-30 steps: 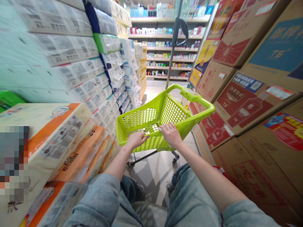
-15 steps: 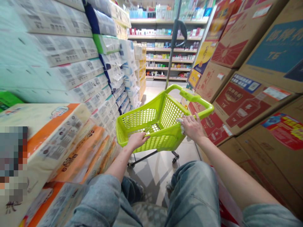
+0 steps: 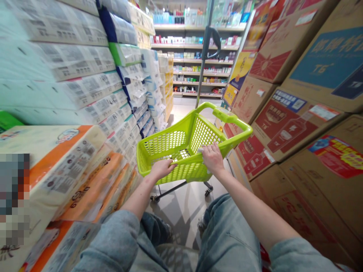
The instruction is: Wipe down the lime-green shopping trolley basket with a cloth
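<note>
A lime-green plastic basket trolley stands on the aisle floor in front of my knees, and it looks empty. My left hand is closed over the basket's near rim. My right hand rests on the rim's near right corner, fingers curled over a small white wad pressed against the plastic. The trolley's handle rises at the far right. I am crouched low, my jeans filling the bottom of the view.
Stacked packs of tissue and orange-wrapped packs wall the left side. Cardboard boxes are stacked along the right. A grey pole rises behind the trolley. Stocked shelves close off the aisle's far end. The tiled floor forms a narrow lane.
My right hand went from the middle of the near rim out to the right side with the white wad, then came back to the near right corner. My left hand stayed put.
</note>
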A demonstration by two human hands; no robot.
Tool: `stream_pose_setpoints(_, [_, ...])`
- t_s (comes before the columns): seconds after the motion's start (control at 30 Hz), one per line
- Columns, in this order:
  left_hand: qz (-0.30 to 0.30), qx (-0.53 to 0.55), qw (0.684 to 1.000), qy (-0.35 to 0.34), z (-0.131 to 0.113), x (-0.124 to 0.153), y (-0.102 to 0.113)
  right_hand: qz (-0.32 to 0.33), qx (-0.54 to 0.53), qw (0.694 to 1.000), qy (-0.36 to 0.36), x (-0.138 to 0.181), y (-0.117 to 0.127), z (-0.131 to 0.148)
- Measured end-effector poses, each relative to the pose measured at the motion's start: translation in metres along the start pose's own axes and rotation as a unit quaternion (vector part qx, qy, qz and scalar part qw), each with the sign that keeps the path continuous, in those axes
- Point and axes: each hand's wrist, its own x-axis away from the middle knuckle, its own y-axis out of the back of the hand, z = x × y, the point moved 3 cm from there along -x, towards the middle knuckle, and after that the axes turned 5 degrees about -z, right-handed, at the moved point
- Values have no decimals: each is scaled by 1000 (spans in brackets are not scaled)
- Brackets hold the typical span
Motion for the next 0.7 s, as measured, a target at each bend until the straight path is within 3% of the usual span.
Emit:
stream_pose_setpoints(0.17, [22,48,997,-49,10,3,9,20,-15,1000,11,0,-6,9])
stream_pose_setpoints(0.4, [30,22,999,18,29,12,8,16,-18,1000,-1,-1,-7,12])
stream_pose_setpoints(0.7, [-5,-11,1000,12,17,14,2,19,-89,996,-1,8,-20,76])
